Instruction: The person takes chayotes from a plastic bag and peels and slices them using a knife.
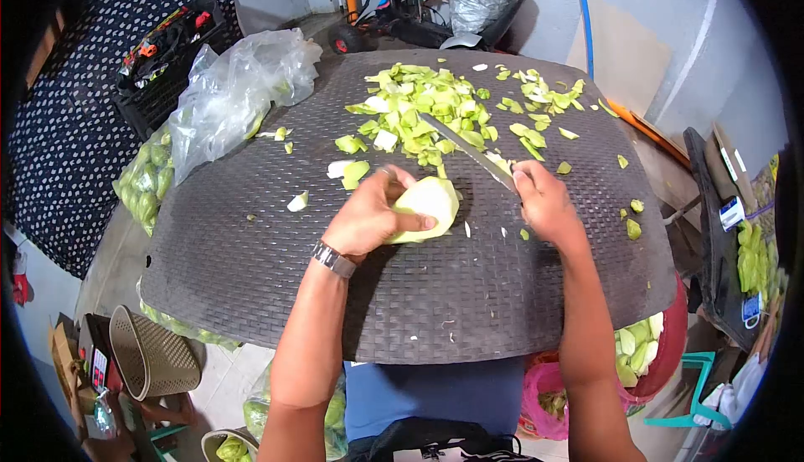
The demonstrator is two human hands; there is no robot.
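Note:
My left hand (pixel 368 215) is closed around a large pale green vegetable (pixel 429 205), mostly peeled, whose exact kind I cannot tell. Its thumb presses on the pale flesh that faces me. In my right hand (pixel 548 202) is a long-bladed knife (pixel 469 149), its handle hidden by the fingers. The blade points up and left, apart from the vegetable, its tip over a heap of green peelings (pixel 419 106). A small pale piece (pixel 500 163) lies at the blade near my fingers. Loose scraps, including a white-and-green piece (pixel 354 174), lie just beyond my left hand.
The dark woven-pattern table (pixel 276 294) also carries a crumpled clear plastic bag (pixel 243 85). At its left hangs a bag of green vegetables (pixel 144 179). Below the right edge stands a red tub (pixel 670 345) with cut pieces, beside a pink bag (pixel 544 399). A beige basket (pixel 155 353) stands lower left.

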